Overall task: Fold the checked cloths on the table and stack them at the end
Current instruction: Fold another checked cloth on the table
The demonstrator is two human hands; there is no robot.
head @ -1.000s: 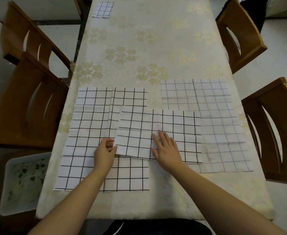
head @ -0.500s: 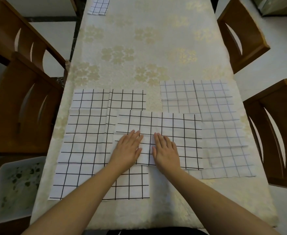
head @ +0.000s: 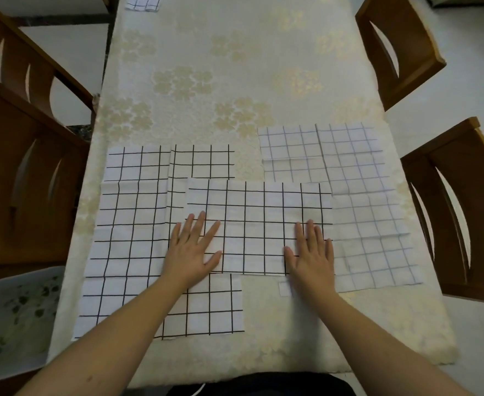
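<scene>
Folding in progress: middle cloth half-folded, being pressed flat

Hands lie flat on the folded cloth (head: 259, 227) at centre frame. The left hand (head: 192, 252) rests on its lower left corner, fingers spread, palm down, gripping nothing. The right hand (head: 310, 254) rests near its lower right edge, fingers together, flat, likewise gripping nothing. This cloth overlaps a large open cloth (head: 132, 232) at left and a paler one (head: 360, 201) at right. A small folded piece (head: 143, 2) sits at the top edge, far end of the table (head: 235, 67).

Judgement: the step in hand is smoothing after a first fold. Next move calls for pinching one short edge and bringing it across onto the other, then carrying the cloth to the far piece. Two cloths remain unfolded.
</scene>
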